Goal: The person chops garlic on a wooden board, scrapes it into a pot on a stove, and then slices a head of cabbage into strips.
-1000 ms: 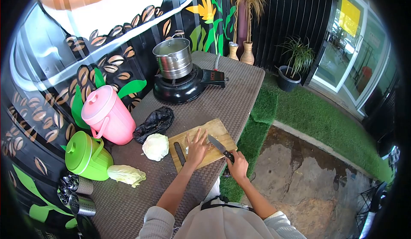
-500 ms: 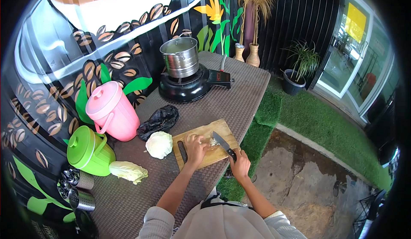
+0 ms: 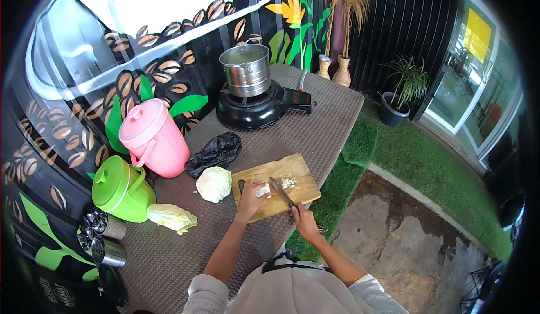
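My right hand (image 3: 305,222) is wrapped round the dark handle of a kitchen knife (image 3: 280,190), its blade angled over the wooden cutting board (image 3: 306,173). At the board's left part, my left hand (image 3: 252,200) pinches a small white piece (image 3: 264,190), whose kind I cannot make out. The blade lies just right of that piece. Finely chopped white bits (image 3: 288,182) are heaped right of the knife. Partly hidden behind my left hand is a dark handle (image 3: 241,186) at the board's left edge.
Left of the board sit a round cabbage (image 3: 214,184), a black plastic bag (image 3: 216,152) and a napa cabbage (image 3: 171,218). Pink (image 3: 157,139) and green (image 3: 124,190) lidded jugs stand by the wall. A steel pot (image 3: 245,72) rests on a black portable stove (image 3: 250,111) farther back.
My left hand has shifted off the chopped bits and now pinches a white piece. The knife has moved left, from beside the bits to that piece. The whole view has shifted slightly.
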Tool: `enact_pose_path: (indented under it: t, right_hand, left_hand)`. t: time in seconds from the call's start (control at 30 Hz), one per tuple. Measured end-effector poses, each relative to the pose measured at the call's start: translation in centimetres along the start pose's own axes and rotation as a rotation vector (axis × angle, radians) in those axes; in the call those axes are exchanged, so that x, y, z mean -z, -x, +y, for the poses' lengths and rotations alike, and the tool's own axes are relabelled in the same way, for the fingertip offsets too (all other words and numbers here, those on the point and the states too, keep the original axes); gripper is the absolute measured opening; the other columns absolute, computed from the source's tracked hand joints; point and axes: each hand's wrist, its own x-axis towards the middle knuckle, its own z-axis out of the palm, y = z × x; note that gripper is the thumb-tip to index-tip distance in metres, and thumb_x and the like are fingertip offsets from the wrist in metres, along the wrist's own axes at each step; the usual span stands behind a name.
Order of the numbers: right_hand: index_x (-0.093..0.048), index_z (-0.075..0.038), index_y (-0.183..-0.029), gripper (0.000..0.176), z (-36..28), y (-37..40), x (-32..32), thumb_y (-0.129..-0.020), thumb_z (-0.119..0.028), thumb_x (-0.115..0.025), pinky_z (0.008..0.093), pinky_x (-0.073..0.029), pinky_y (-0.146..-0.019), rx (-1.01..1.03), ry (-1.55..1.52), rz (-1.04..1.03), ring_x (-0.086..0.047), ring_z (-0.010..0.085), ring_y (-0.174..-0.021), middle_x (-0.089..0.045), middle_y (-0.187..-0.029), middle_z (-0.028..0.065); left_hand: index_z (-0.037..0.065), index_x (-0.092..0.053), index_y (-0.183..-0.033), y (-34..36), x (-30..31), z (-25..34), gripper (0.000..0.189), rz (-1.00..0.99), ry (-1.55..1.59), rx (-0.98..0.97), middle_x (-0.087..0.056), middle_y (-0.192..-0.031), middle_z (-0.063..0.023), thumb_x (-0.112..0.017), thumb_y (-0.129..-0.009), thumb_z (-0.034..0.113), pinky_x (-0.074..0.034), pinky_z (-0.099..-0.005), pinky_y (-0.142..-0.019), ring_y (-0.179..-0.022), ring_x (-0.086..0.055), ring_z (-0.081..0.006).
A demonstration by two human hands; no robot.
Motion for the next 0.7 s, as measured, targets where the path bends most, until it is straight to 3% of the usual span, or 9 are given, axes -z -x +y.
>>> enact_pose_path:
  t: [0.13, 0.3, 0.57, 0.63, 0.7]
  right_hand:
    - [-0.049, 0.002, -0.094, 0.019, 0.0, 0.1, -0.4, -0.098, -0.017, -0.047, 0.0502, -0.043, -0.057, -0.017, 0.016, 0.002, -0.057, 0.0469, -0.068, -0.056, -0.068, 0.0284]
    - [-0.045, 0.002, -0.099, 0.020, -0.1, -0.5, -0.2, -0.098, -0.018, -0.045, 0.0535, -0.045, -0.060, -0.063, 0.007, -0.008, -0.059, 0.0490, -0.070, -0.057, -0.068, 0.0303]
    - [-0.042, 0.002, -0.101, 0.018, -1.4, -1.6, -1.1, -0.098, -0.016, -0.044, 0.0501, -0.048, -0.059, -0.134, -0.071, -0.062, -0.064, 0.0401, -0.066, -0.060, -0.063, 0.0200]
    - [-0.044, 0.003, -0.095, 0.015, -1.0, -2.0, -1.6, -0.097, -0.012, -0.046, 0.0416, -0.049, -0.058, -0.037, -0.033, -0.001, -0.064, 0.0313, -0.060, -0.061, -0.063, 0.0150]
    - [-0.044, 0.003, -0.095, 0.015, -0.6, -2.6, -2.0, -0.095, -0.011, -0.048, 0.0420, -0.049, -0.059, -0.023, -0.017, -0.011, -0.064, 0.0316, -0.062, -0.061, -0.063, 0.0153]
  left_hand:
    - [0.000, -0.071, -0.095, -0.3, 0.0, 1.0, 0.036, -0.004, 0.073, 0.154, -0.063, -0.097, -0.0138, -0.083, -0.065, 0.015, -0.047, -0.0367, -0.082, -0.092, -0.059, -0.0307]
    - [-0.001, -0.071, -0.091, 0.0, -0.9, 1.7, 0.031, 0.134, 0.168, 0.280, -0.065, -0.091, -0.0147, -0.083, -0.067, 0.017, -0.050, -0.0368, -0.075, -0.083, -0.062, -0.0299]
    - [0.003, -0.072, -0.098, 1.3, -1.6, 1.1, 0.028, 0.199, 0.098, 0.094, -0.066, -0.097, -0.0115, -0.077, -0.076, 0.018, -0.045, -0.0374, -0.085, -0.096, -0.057, -0.0278]
    - [0.004, -0.073, -0.099, 1.5, -1.6, 1.7, 0.028, 0.196, 0.086, 0.112, -0.066, -0.099, -0.0114, -0.077, -0.075, 0.018, -0.044, -0.0374, -0.087, -0.100, -0.055, -0.0280]
    - [0.005, -0.073, -0.099, 1.5, -1.6, 2.1, 0.028, 0.195, 0.076, 0.126, -0.065, -0.100, -0.0114, -0.077, -0.075, 0.017, -0.043, -0.0373, -0.089, -0.103, -0.053, -0.0282]
